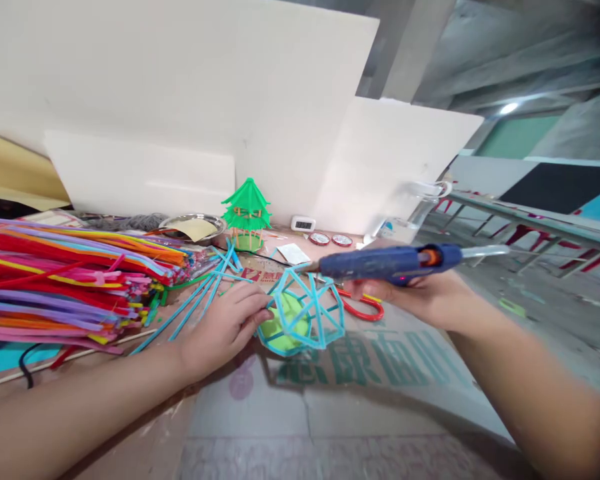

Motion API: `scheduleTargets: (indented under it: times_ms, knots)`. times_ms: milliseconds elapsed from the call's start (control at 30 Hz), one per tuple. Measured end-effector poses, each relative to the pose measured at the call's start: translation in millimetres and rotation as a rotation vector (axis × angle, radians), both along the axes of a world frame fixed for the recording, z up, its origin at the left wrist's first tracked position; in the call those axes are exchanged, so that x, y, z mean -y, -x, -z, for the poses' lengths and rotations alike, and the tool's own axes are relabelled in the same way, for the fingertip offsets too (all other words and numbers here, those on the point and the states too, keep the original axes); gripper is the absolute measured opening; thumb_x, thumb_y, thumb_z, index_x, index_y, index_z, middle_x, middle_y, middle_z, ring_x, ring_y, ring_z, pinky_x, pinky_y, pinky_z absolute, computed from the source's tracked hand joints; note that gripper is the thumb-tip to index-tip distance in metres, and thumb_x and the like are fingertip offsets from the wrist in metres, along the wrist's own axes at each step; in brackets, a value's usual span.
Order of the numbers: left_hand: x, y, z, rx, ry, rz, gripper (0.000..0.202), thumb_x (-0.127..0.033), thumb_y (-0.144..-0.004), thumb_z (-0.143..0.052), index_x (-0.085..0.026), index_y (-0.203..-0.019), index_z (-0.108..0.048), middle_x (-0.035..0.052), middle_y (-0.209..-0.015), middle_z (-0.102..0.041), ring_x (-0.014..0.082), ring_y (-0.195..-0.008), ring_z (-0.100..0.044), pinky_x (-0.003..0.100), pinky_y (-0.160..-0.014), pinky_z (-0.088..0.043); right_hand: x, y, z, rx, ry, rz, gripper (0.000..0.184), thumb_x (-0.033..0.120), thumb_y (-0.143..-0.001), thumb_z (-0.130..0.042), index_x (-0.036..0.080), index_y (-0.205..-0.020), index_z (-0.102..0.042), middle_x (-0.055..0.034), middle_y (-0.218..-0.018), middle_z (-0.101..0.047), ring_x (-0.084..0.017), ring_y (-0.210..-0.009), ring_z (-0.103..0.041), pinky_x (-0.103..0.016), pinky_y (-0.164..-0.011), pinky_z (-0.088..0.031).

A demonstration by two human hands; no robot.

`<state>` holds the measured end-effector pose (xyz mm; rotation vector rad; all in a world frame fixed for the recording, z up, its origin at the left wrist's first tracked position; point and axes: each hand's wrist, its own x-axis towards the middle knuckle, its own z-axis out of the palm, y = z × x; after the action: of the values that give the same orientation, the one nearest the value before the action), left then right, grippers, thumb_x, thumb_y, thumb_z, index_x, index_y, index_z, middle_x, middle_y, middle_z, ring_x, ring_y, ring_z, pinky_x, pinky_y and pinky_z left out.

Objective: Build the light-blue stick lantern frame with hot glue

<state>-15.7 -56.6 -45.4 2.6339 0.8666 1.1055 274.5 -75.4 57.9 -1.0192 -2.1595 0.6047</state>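
Note:
My left hand (235, 320) is closed on the left side of a small blue lattice frame (320, 310), built of thin sticks in an open dome-like shape. A yellow-green round piece (290, 319) shows inside it. My right hand (420, 293) grips a dark blue hot glue gun (375, 265), with a clear glue stick (485, 251) jutting from its back end. The gun's nozzle is at the frame's upper edge; whether it touches cannot be made out. Behind the gun lie red-handled scissors (365, 312).
Bundles of coloured pipe cleaners (70, 280) fill the left side, beside loose blue sticks (195, 303). A green pagoda-like model (249, 210), a metal bowl (215, 223) and a small digital clock (303, 223) stand at the back, before white boards (180, 87). Printed cardboard (330, 407) covers the tabletop.

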Motion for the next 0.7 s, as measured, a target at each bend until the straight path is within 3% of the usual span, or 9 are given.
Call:
scheduleTargets:
  times_ms: [167,267,400,533,700]
  knots:
    - [-3,2,2.2,0.025,0.024,-0.043,0.023,-0.022,-0.1,-0.04,-0.017,-0.105,-0.061,0.0073,-0.105,-0.064,0.0203,-0.1,-0.057,0.033,-0.088,-0.045,-12,-3,14.8,0.032,-0.027,0.007,0.028,0.048,-0.086,-0.063,0.021,-0.089,-0.069,-0.0026,-0.08,-0.07,-0.019,-0.073,-0.066,-0.031,-0.068,-0.054]
    - [-6,2,3.2,0.045,0.037,-0.048,0.023,-0.023,-0.1,-0.04,-0.018,-0.104,-0.062,0.0068,-0.104,-0.063,0.0201,-0.099,-0.056,0.034,-0.087,-0.044,-22,-8,17.3,-0.052,0.024,-0.087,0.033,0.052,-0.089,-0.058,0.021,-0.088,-0.069,-0.0046,-0.085,-0.07,-0.02,-0.079,-0.066,-0.033,-0.073,-0.054]
    - [-7,0,5.2,0.061,0.06,-0.044,0.023,-0.022,-0.1,-0.039,-0.016,-0.102,-0.062,0.0079,-0.1,-0.061,0.0212,-0.097,-0.055,0.035,-0.085,-0.045,-35,-2,1.9,-0.112,0.033,-0.137,0.03,0.049,-0.088,-0.062,0.02,-0.089,-0.071,-0.0062,-0.096,-0.073,-0.021,-0.088,-0.068,-0.034,-0.081,-0.054]
    - [-9,0,8.1,0.117,0.032,-0.072,0.023,-0.019,-0.099,-0.039,-0.016,-0.109,-0.059,0.0093,-0.109,-0.058,0.0216,-0.105,-0.053,0.036,-0.091,-0.044,-49,9,-17.8,-0.015,0.074,-0.242,0.031,0.047,-0.083,-0.069,0.016,-0.089,-0.07,-0.0065,-0.087,-0.071,-0.018,-0.078,-0.065,-0.03,-0.071,-0.052]
    - [-13,3,10.2,0.173,-0.003,-0.105,0.023,-0.016,-0.099,-0.037,-0.018,-0.11,-0.057,0.0084,-0.11,-0.055,0.0204,-0.108,-0.051,0.036,-0.096,-0.042,-45,9,-17.6,-0.015,-0.008,-0.274,0.046,0.062,-0.082,-0.062,0.015,-0.081,-0.066,-0.004,-0.075,-0.063,-0.015,-0.068,-0.059,-0.027,-0.062,-0.048]
